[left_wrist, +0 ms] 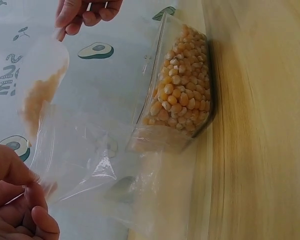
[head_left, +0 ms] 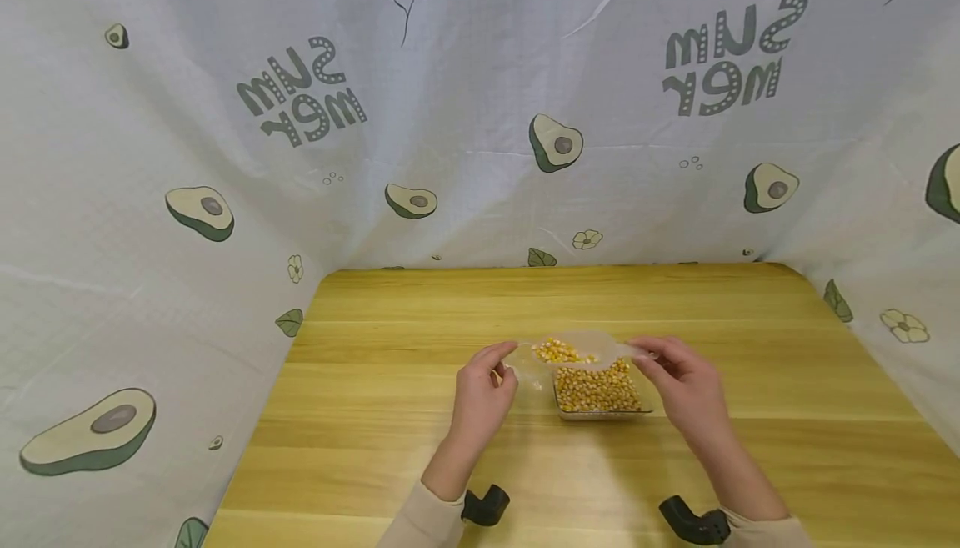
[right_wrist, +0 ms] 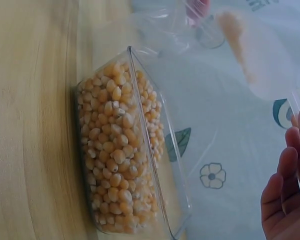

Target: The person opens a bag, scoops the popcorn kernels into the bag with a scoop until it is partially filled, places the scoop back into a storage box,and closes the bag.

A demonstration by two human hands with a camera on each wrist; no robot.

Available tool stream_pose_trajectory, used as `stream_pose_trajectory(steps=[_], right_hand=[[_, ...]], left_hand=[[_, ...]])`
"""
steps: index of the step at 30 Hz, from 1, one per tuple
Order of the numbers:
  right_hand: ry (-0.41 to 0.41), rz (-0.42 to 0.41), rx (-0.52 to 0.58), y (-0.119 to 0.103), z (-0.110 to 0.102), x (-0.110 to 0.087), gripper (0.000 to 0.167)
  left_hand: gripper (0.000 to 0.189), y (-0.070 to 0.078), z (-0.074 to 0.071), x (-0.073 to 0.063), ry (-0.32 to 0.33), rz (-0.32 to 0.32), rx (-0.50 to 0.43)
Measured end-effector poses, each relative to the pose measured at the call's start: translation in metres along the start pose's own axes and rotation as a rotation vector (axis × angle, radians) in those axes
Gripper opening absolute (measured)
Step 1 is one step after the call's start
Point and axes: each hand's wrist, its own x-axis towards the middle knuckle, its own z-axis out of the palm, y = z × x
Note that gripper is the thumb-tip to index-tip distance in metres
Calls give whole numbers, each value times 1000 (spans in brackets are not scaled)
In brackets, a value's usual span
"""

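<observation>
My right hand (head_left: 686, 385) pinches the handle of a translucent white scoop (head_left: 588, 341), raised above the clear box. Yellow corn kernels (head_left: 558, 352) lie in the scoop's left part, toward the bag. With thumb and fingertips, my left hand (head_left: 483, 385) pinches the edge of a clear plastic bag (left_wrist: 85, 155). The scoop's tip overlaps the bag's mouth in the left wrist view. Below, a clear rectangular box (right_wrist: 145, 130) stands on the table, holding many corn kernels (right_wrist: 112, 145). The bag hangs beside the box's left end and partly covers its corner in the left wrist view.
The wooden table (head_left: 375, 414) spreads around the box on all sides. A pale curtain (head_left: 465, 106) printed with avocados and leaves encloses the back and both sides. Black curved pieces (head_left: 487, 506) sit at both wrists by the beige sleeves (head_left: 427, 519).
</observation>
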Motion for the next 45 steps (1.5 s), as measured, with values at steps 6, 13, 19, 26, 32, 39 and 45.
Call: stream_pose_trajectory(steps=[6, 13, 19, 26, 32, 39, 45], right_hand=[[17, -82, -65, -2, 5, 2, 18], [22, -179, -106, -6, 11, 6, 17], [8, -220, -131, -11, 16, 8, 18], [-10, -257, -138, -16, 17, 9, 24], [-12, -255, -134, -18, 18, 9, 25], [-10, -273, -138, -17, 18, 8, 27], [-6, -313, -168, -14, 19, 8, 29]], left_hand=[[37, 4, 0, 0, -10, -17, -4], [39, 5, 1, -1, -14, -49, -23], [39, 4, 2, -1, -15, -55, -26], [39, 3, 4, -1, -25, -62, -48], [40, 4, 5, -1, -35, -63, -58], [41, 4, 5, -2, -37, -71, -65], [42, 5, 6, -2, -37, -70, -69]])
